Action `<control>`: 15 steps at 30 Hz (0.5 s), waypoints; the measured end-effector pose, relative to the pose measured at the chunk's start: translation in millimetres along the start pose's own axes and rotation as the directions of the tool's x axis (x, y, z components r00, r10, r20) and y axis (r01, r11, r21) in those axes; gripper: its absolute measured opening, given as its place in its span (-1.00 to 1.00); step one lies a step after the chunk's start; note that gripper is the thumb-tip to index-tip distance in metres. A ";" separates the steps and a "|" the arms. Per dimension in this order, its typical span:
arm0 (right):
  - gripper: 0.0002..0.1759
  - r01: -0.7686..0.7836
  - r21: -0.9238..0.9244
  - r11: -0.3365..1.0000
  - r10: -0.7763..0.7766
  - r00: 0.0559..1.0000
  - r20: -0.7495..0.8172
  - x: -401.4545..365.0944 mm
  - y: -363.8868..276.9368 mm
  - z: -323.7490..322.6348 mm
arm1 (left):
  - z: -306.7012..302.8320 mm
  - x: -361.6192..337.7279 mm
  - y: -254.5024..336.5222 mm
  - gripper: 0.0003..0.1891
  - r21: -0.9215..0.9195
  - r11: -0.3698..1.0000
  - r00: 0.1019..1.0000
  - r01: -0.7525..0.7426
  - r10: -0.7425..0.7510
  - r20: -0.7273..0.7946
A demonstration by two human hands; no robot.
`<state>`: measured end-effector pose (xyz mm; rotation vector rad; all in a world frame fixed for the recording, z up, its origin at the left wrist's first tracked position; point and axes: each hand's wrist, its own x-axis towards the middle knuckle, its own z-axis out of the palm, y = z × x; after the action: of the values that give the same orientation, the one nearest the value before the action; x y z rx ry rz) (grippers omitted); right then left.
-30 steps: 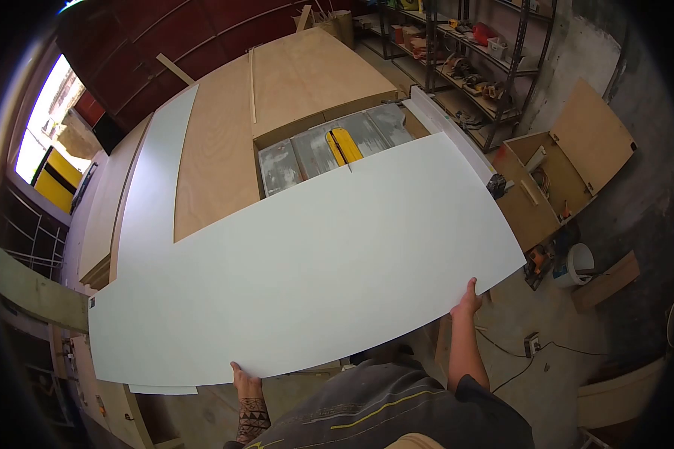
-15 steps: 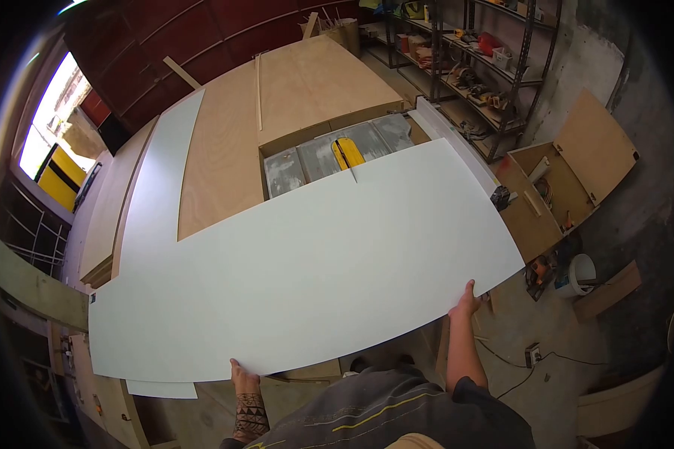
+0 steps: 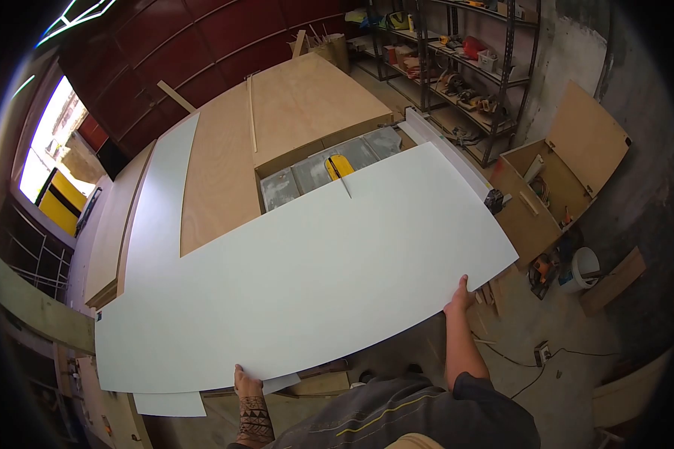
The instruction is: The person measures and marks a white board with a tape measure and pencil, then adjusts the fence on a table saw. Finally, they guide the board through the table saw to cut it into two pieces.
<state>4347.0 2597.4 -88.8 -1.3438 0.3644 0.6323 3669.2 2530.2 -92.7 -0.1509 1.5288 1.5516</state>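
Observation:
A large white panel (image 3: pixel 307 269) lies across a table saw (image 3: pixel 307 173), its far edge cut a short way in by the blade under the yellow guard (image 3: pixel 339 166). My left hand (image 3: pixel 243 378) grips the panel's near edge at the lower left. My right hand (image 3: pixel 460 298) holds the same edge further right, near the corner. A tattooed left forearm and a grey shirt show at the bottom.
A plywood outfeed table (image 3: pixel 277 112) extends behind the saw, with a long white strip (image 3: pixel 157 202) on its left. Metal shelves (image 3: pixel 464 67) with tools stand at the back right. An open wooden box (image 3: pixel 554 179), a white bucket (image 3: pixel 580 266) and cables lie on the floor at right.
The panel has slid forward over the saw, so the cut reaches a little deeper. Both hands moved forward with its near edge.

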 end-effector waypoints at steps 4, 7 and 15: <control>-0.20 0.016 -0.031 0.999 -0.014 0.998 0.064 26.0 19.5 4.1 | -1.3 22.5 -2.6 -0.59 0.130 0.984 0.975 -0.123 0.095 0.201; -0.16 -0.067 -0.047 0.997 0.069 0.997 0.046 10.3 4.4 13.0 | 20.6 12.1 2.3 -0.54 0.030 0.999 0.998 0.023 -0.021 -0.054; -0.04 0.286 -0.586 0.758 -0.308 0.949 0.065 -9.7 -14.3 -1.5 | -7.1 -22.4 14.2 -0.21 0.451 0.892 0.994 -0.040 -0.013 0.112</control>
<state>4348.4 2592.5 -72.2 -1.9684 -0.0426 0.4639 3669.0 2515.7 -69.4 0.2117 1.7581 1.1514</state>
